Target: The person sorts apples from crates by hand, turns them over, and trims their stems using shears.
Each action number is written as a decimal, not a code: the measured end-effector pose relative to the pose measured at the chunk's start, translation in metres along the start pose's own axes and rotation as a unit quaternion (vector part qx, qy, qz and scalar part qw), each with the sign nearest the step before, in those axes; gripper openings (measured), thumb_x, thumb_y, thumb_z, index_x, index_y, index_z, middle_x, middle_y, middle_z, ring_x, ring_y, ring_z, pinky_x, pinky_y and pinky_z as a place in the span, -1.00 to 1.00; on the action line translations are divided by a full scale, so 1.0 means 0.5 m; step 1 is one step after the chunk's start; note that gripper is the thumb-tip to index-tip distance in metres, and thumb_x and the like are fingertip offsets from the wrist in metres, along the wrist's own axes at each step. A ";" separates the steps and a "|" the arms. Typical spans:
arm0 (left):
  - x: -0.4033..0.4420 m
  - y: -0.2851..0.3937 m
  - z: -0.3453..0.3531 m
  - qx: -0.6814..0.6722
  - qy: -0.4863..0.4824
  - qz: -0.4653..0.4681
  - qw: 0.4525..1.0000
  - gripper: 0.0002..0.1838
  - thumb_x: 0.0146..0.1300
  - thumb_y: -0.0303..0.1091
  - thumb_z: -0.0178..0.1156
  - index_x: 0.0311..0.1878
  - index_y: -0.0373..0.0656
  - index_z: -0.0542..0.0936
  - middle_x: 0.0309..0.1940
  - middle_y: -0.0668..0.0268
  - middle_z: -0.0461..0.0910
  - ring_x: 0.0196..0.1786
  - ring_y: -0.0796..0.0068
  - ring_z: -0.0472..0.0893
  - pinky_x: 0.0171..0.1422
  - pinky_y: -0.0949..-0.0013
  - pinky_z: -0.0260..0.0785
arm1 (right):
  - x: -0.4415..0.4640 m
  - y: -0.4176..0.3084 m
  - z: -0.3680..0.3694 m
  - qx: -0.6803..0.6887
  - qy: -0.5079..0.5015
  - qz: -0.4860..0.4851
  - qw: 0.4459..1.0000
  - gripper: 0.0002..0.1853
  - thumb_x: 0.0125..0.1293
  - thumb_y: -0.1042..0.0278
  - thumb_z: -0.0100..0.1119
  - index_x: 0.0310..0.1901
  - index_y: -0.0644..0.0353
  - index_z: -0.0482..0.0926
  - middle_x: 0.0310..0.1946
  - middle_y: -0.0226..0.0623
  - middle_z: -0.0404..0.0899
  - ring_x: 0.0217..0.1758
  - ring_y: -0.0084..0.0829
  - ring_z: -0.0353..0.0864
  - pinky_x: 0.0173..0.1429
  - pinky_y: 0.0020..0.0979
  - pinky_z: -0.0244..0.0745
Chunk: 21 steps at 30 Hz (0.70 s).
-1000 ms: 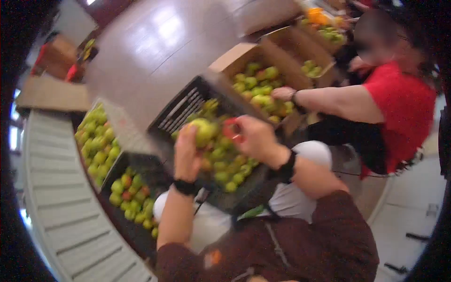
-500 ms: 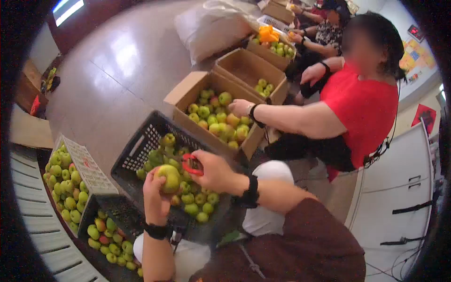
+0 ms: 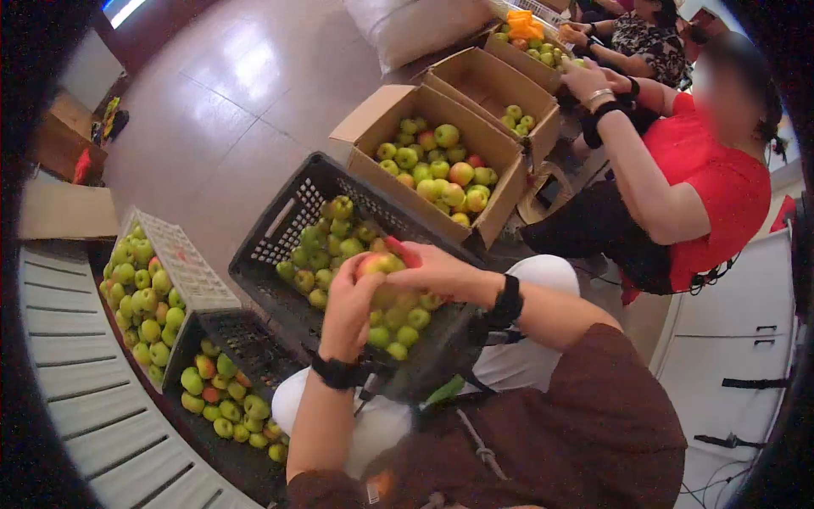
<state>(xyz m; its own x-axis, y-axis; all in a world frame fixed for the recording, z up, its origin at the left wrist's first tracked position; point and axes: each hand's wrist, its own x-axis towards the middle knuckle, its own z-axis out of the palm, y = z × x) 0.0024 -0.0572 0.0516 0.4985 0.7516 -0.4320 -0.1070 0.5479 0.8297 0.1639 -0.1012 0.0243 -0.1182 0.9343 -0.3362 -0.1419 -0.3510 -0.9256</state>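
My left hand (image 3: 346,304) is closed around a green apple with a red blush (image 3: 378,265), held up above a black crate (image 3: 280,204). Close against that apple is my right hand (image 3: 441,273), its fingers wrapped round a small red loop-shaped tool (image 3: 402,249), mostly hidden by the hand. Whether the tool touches the apple I cannot tell. Below both hands, several green apples (image 3: 318,254) lie in the black crate in front of my knees.
To the left are a white crate of apples (image 3: 191,276) and a lower dark crate of apples (image 3: 237,318). Cardboard boxes (image 3: 360,127) holding apples stand beyond. A person in a red shirt (image 3: 729,187) sits at the right, hands raised. White cabinets (image 3: 721,382) stand behind.
My hands have come together, bringing the red tool up to the apple, whose red side now shows. The neighbour's hand has left the cardboard box and is raised. The view has shifted.
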 end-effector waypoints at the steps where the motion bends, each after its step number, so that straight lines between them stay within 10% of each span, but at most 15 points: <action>1: 0.015 -0.014 -0.003 0.004 -0.008 -0.014 1.000 -0.57 0.10 -0.48 0.09 0.08 -0.36 0.35 -0.10 0.22 0.47 -0.10 0.51 0.48 0.00 0.51 0.35 | -0.004 -0.009 -0.008 0.019 -0.013 0.014 1.000 -0.56 0.09 0.15 0.25 -0.04 0.19 0.43 -0.33 -0.47 0.47 -0.33 -0.65 0.40 -0.27 -0.58 0.35; 10: 0.020 0.018 0.079 -0.019 0.031 0.007 0.999 -0.67 0.23 -0.32 0.07 0.01 -0.28 0.41 -0.11 0.30 0.48 -0.15 0.54 0.50 -0.11 0.41 0.40 | 0.004 -0.091 -0.097 -0.032 0.021 0.114 0.993 -0.64 0.06 0.24 0.19 -0.08 0.13 0.48 -0.53 -0.61 0.42 -0.60 -0.76 0.30 -0.58 -0.66 0.15; 14: 0.046 0.002 0.054 0.020 0.016 0.063 0.998 -0.81 0.28 -0.37 0.02 -0.11 -0.23 0.44 -0.19 0.31 0.51 -0.19 0.58 0.49 -0.14 0.47 0.39 | 0.108 0.062 -0.276 -0.109 0.148 0.020 0.983 -0.54 0.00 0.14 0.26 -0.11 0.26 0.48 -0.30 -0.35 0.53 -0.28 -0.52 0.49 -0.21 -0.48 0.39; 21: 0.049 0.008 0.053 -0.044 0.023 0.070 0.996 -0.87 0.33 -0.39 -0.05 -0.31 -0.20 0.44 -0.26 0.33 0.55 -0.25 0.63 0.48 -0.16 0.52 0.36 | 0.130 0.078 -0.382 -0.425 0.386 0.169 0.801 -0.37 -0.16 -0.06 0.26 -0.16 0.33 0.48 -0.26 0.04 0.57 -0.15 -0.08 0.57 -0.09 -0.25 0.45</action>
<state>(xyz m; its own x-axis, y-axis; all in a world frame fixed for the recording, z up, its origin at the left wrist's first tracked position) 0.0372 -0.0464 0.0536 0.4341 0.8376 -0.3316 -0.2485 0.4652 0.8496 0.3385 -0.0421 -0.0668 0.6806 0.6698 -0.2970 0.5297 -0.7298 -0.4321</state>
